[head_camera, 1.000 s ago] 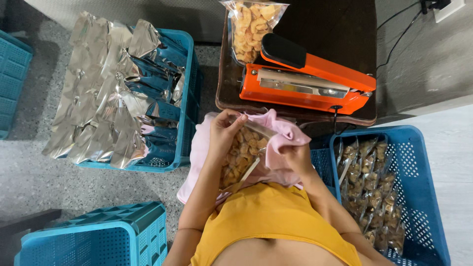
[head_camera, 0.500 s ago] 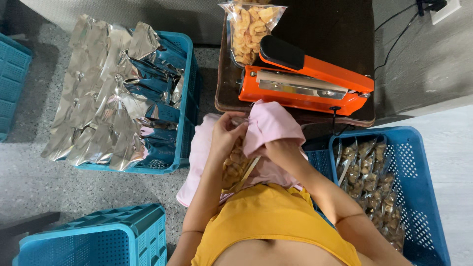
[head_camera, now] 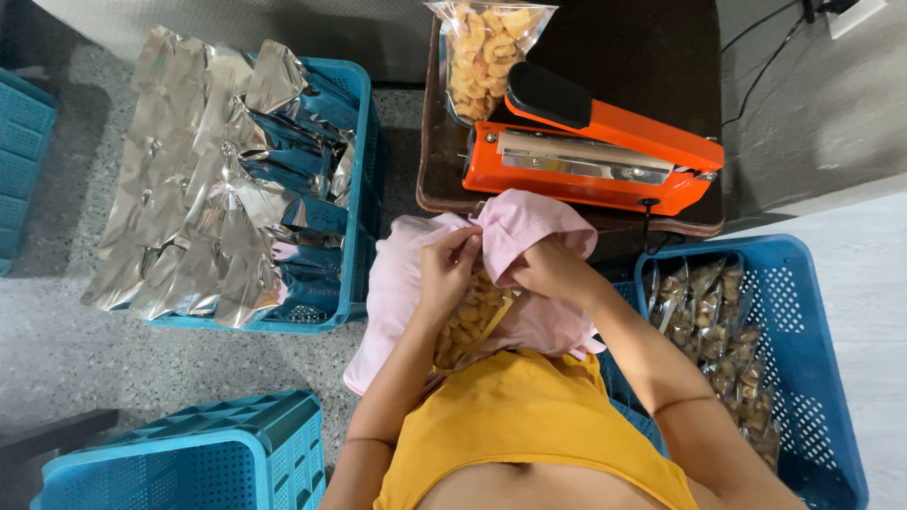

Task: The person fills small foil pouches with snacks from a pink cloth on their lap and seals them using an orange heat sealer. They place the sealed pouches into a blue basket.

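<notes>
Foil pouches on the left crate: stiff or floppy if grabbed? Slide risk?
The foil pouches look empty and flat, creased and curling at the edges, so probably light and floppy, bending when lifted by one corner. Their shiny surfaces overlap loosely and overhang the blue crate, so pushing one would likely slide its neighbours too. Fingers may slip on the smooth film.

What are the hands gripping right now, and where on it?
Both hands pinch the pink cloth: left hand and right hand on its upper folded edge, over the bag of snacks in the lap.
</notes>
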